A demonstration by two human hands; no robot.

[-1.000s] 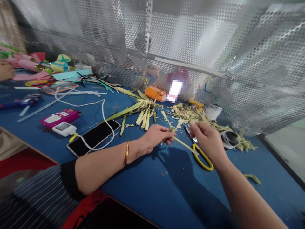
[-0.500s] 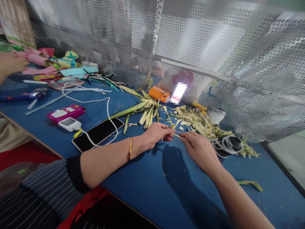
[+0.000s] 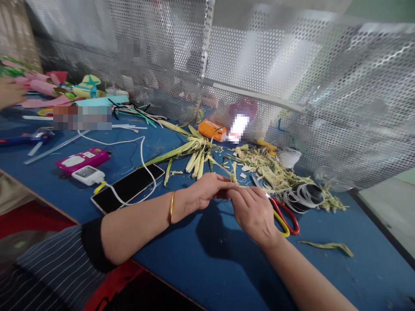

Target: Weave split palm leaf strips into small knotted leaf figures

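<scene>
My left hand (image 3: 209,190), with a gold bangle at the wrist, is closed in a pinch on a pale plant strip (image 3: 234,171) that looks like corn husk. Its upper end stands above the fingertips; the rest is hidden by my hands. My right hand (image 3: 253,212) meets the left, fingers closed at the same strip. Just right of the right hand lie scissors (image 3: 287,218) with one red and one yellow handle, blades partly covered. Beyond the left hand is a bundle of green and cream husk leaves (image 3: 194,151).
A heap of shredded husk (image 3: 269,166) and a black spool of white cord (image 3: 304,196) lie at right. A dark phone (image 3: 129,185), white cable and magenta device (image 3: 82,160) are left. An orange pack (image 3: 212,129) stands by the perforated metal screen (image 3: 253,56). Another person's hand (image 3: 11,93) is far left.
My right hand has moved left and in against the left hand, uncovering the scissors. Both hands still hold the strip. The view has shifted slightly.
</scene>
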